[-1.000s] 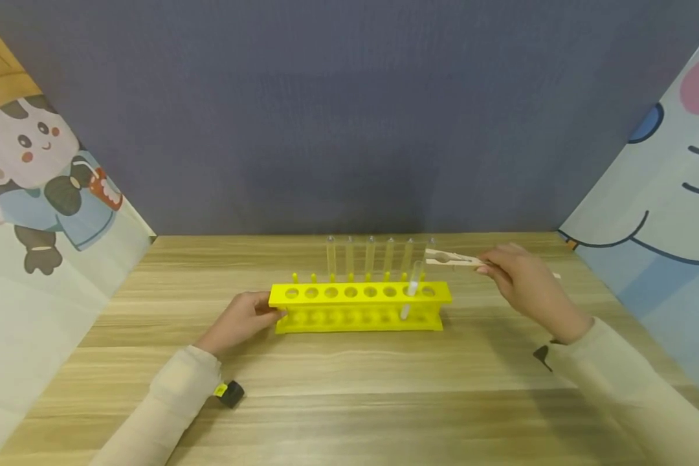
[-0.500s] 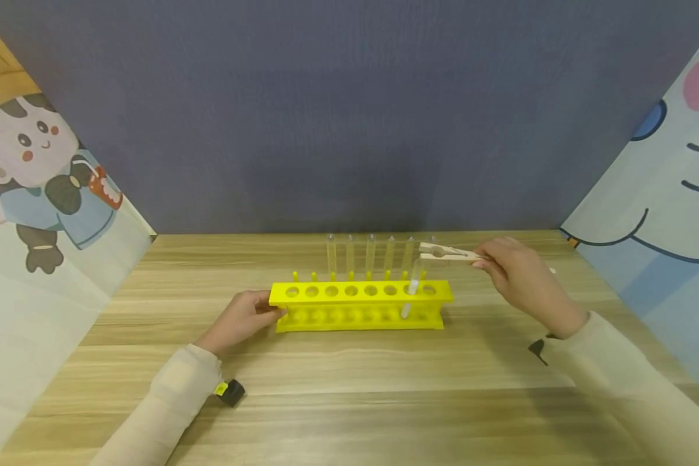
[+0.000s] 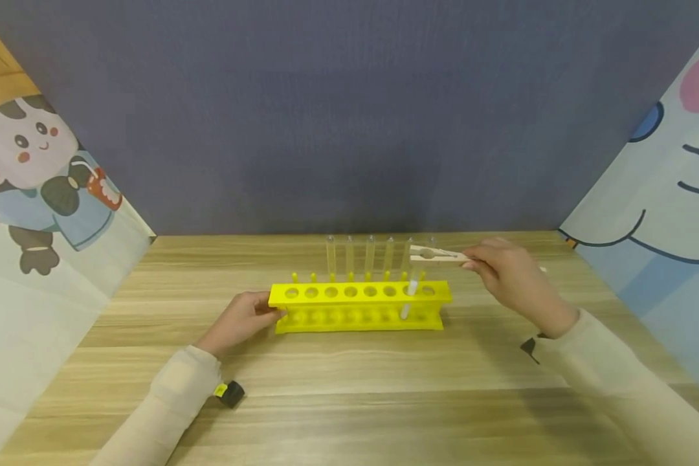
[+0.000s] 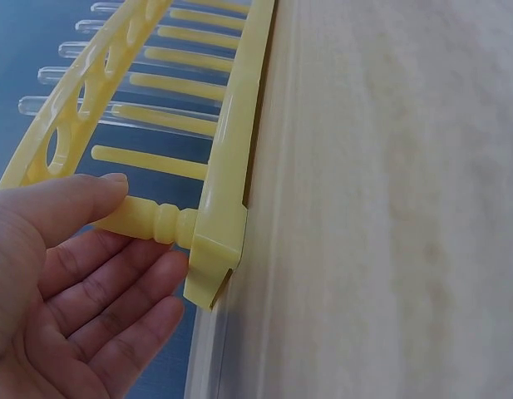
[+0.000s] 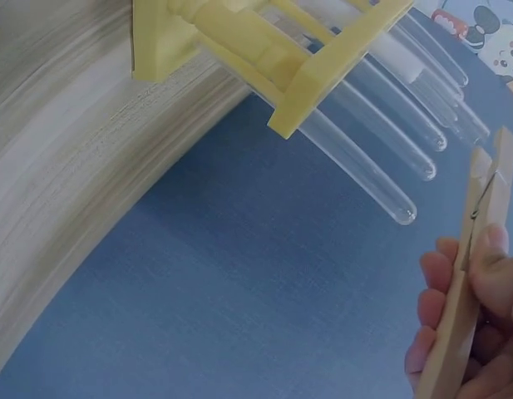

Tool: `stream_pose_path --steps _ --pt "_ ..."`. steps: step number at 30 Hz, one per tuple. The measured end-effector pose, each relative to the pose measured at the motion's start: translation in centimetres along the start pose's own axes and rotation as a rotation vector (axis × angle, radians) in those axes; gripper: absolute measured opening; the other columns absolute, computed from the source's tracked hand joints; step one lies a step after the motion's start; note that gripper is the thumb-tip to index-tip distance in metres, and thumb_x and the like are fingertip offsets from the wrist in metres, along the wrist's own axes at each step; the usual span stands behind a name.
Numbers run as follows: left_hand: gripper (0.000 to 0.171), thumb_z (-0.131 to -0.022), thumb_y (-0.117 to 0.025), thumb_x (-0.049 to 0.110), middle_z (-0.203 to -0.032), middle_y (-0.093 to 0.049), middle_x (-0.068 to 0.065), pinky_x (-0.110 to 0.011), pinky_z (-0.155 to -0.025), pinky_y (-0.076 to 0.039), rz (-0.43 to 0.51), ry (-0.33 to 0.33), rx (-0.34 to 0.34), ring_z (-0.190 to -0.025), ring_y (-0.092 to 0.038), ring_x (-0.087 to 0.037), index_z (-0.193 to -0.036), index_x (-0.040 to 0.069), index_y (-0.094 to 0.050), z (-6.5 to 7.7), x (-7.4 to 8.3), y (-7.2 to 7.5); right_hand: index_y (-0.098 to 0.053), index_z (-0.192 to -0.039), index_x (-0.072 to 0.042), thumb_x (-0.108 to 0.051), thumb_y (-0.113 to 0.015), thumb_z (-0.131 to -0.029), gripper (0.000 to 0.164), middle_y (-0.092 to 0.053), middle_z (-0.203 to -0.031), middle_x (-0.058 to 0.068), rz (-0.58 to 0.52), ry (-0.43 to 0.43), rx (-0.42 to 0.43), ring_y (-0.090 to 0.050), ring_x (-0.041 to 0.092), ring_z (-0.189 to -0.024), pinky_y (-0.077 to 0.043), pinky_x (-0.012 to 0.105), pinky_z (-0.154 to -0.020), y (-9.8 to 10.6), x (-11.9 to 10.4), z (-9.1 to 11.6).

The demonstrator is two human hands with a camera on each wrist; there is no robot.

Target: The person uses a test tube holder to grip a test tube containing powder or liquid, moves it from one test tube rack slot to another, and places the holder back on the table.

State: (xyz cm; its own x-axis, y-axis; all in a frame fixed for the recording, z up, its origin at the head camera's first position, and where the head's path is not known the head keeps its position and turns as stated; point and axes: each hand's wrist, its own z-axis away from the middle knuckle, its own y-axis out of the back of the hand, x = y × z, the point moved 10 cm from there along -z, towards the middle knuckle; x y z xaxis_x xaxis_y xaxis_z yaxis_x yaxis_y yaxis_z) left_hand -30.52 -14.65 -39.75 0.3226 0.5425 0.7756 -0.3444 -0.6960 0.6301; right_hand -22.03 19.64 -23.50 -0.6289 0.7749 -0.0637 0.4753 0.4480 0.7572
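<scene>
A yellow test tube rack (image 3: 340, 295) stands on the table, its left end post (image 4: 135, 218) pinched between thumb and fingers of my left hand (image 3: 239, 321). In one of its right-hand holes leans a test tube with white contents (image 3: 412, 288). My right hand (image 3: 515, 278) grips a wooden test tube clamp (image 3: 443, 259), its tips level with that tube's mouth. Whether the clamp's jaws touch the glass or stand around it, I cannot tell. Several clear test tubes (image 3: 370, 255) sit upside down on the rack's rear pegs.
The wood-grain table (image 3: 349, 401) meets a dark blue back panel (image 3: 349, 129) behind the rack. Printed cartoon panels flank it left (image 3: 29, 162) and right (image 3: 646, 194). A black device with a yellow tag (image 3: 231, 393) sits at my left wrist.
My right hand has moved left with the clamp, bringing its tips from right of the white-filled tube to its mouth. My left hand and the rack stay in place.
</scene>
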Motion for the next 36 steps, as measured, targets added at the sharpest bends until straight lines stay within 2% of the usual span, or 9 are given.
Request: stream_pose_path --steps 22,36 --pt "0.032 -0.089 -0.065 0.019 -0.119 -0.065 -0.012 -0.038 -0.089 -0.053 -0.002 -0.009 0.016 -0.105 -0.063 -0.023 -0.118 0.007 -0.064 0.1 0.1 0.0 -0.07 -0.091 0.002 0.004 -0.075 -0.072 0.02 -0.069 -0.081 0.01 -0.008 0.01 0.01 -0.06 0.019 -0.069 -0.053 0.036 -0.061 -0.5 -0.5 -0.1" --pt "0.031 -0.089 -0.066 0.018 -0.118 -0.066 -0.01 -0.037 -0.089 -0.053 -0.024 -0.002 0.015 -0.105 -0.063 -0.022 -0.118 0.008 -0.065 -0.1 -0.3 0.0 -0.071 -0.09 0.002 0.004 -0.075 -0.072 0.018 -0.069 -0.082 0.011 -0.018 -0.005 0.001 -0.061 0.021 -0.073 -0.054 0.036 -0.062 -1.1 -0.4 0.3"
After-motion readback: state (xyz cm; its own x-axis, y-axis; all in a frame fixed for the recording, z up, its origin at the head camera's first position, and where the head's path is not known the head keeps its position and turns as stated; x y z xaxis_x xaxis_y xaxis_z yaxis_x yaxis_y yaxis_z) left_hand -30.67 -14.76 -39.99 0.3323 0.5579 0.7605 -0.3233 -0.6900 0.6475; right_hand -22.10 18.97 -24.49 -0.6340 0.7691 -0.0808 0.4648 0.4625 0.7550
